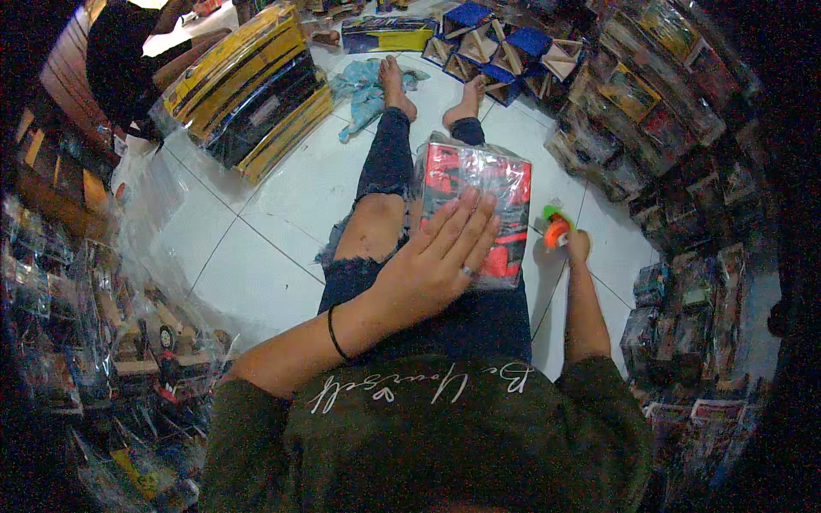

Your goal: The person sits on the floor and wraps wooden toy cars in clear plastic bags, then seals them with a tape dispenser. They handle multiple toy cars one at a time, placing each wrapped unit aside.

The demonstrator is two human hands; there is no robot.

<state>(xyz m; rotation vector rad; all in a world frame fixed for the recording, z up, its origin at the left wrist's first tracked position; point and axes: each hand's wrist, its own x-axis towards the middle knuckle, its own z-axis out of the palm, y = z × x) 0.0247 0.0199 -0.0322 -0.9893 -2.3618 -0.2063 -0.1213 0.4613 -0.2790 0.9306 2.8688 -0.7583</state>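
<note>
A red and black box point(440, 171) in clear plastic wrap lies across my thighs. My left hand point(449, 248) rests flat on top of it, fingers stretched out, with a ring on one finger and a black band at the wrist. Off to the right, above the floor, my right hand point(580, 246) is closed around a green and orange tape dispenser point(557, 229). The handle side of the dispenser is partly hidden by the hand.
Beyond my feet lies a blue cloth point(363, 90). A stack of yellow and black packages point(248, 94) stands at the far left, and blue boxes point(492, 47) at the far right. Plastic-wrapped goods point(658, 103) line the right side; more packages point(162, 359) crowd the left.
</note>
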